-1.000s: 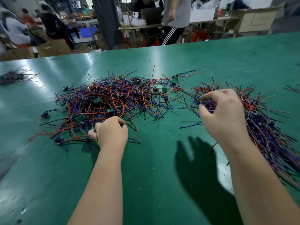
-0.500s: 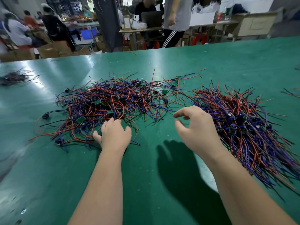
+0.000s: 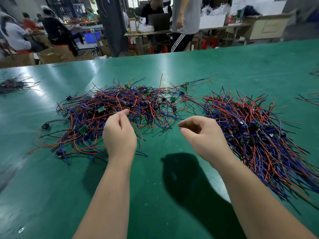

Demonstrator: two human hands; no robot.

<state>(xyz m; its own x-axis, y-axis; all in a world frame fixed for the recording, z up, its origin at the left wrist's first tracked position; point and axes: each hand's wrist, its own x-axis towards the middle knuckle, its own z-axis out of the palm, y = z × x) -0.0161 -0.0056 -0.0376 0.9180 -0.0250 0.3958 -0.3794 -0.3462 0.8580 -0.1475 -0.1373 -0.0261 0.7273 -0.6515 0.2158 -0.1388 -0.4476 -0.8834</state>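
A loose tangle of red, blue and black wires (image 3: 148, 104) with small green boards and black parts lies at the centre-left of the green table (image 3: 151, 190). To its right is a denser heap of the same wires (image 3: 259, 135), laid roughly parallel. My left hand (image 3: 119, 137) reaches into the near edge of the tangle, thumb and fingertips meeting on a wire there. My right hand (image 3: 205, 135) hovers above the table between the two heaps, fingers loosely curled with thumb and forefinger apart, holding nothing.
A small dark wire bundle (image 3: 12, 84) lies at the far left, and stray wires (image 3: 309, 99) at the right edge. Beyond the table's far edge are people, cardboard boxes and other workbenches.
My right hand left the right heap and came back left and nearer, empty. My left hand rose from the tangle's near edge and moved right, its fingers now pinching into the wires.
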